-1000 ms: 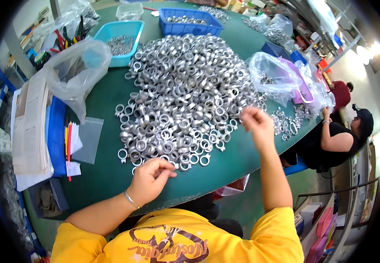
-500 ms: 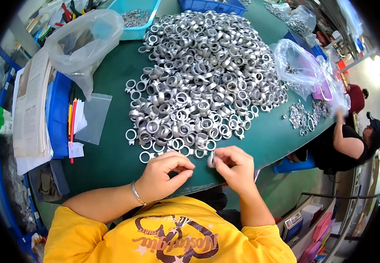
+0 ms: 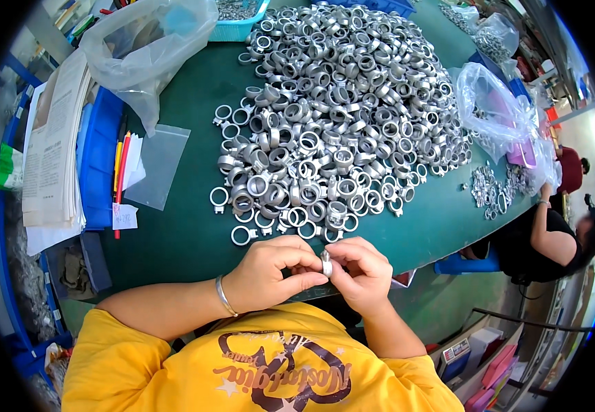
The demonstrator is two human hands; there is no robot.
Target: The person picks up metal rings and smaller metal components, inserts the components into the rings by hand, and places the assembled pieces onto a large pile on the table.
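Observation:
A small silver metal ring (image 3: 326, 264) is pinched between my two hands, close to the table's near edge. My right hand (image 3: 361, 276) grips it from the right with thumb and fingers. From the other side, the thumb and forefinger of my left hand (image 3: 275, 269) close on it. Just beyond my fingers spreads a large heap of similar metal rings (image 3: 352, 117), many with a small lug. Several loose rings lie along the heap's near edge, such as one flat ring (image 3: 243, 235).
At left, a cloudy plastic bag (image 3: 143, 62), a clear zip bag (image 3: 163, 168), pencils (image 3: 122, 168) and a blue bin (image 3: 98, 165) with papers. A turquoise basket (image 3: 239, 29) stands behind. Small metal parts (image 3: 493, 189) and a clear bag (image 3: 486, 103) lie right, near another seated person (image 3: 551, 240).
My hands have come together. My left thumb and forefinger now meet the ring that my right hand held alone. The view has shifted slightly.

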